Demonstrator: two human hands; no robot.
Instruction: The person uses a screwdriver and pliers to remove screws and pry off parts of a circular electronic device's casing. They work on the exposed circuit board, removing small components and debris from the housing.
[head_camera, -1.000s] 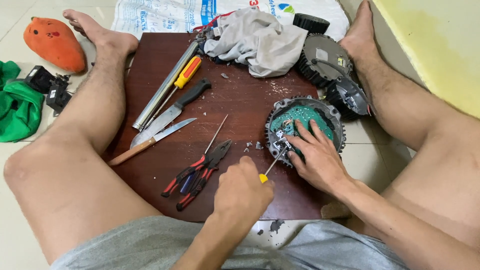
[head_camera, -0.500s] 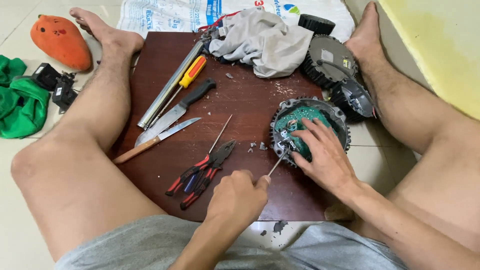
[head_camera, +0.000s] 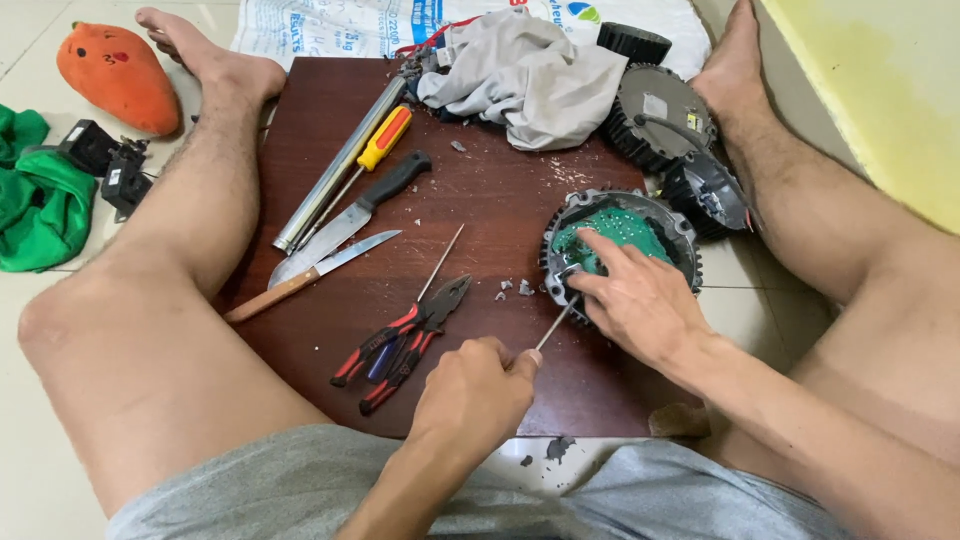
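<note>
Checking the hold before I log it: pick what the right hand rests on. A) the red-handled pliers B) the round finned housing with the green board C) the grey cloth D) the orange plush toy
B: the right hand lies on the round finned housing, fingers over its green board, while the left hand grips a screwdriver aimed at its rim.

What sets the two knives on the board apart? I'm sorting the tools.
The black-handled knife has a broader blade and a dark handle pointing toward the top of the board; the wooden-handled knife is slimmer, its pale handle pointing toward the board's left edge. Both lie flat, untouched, their blades close together.
</note>
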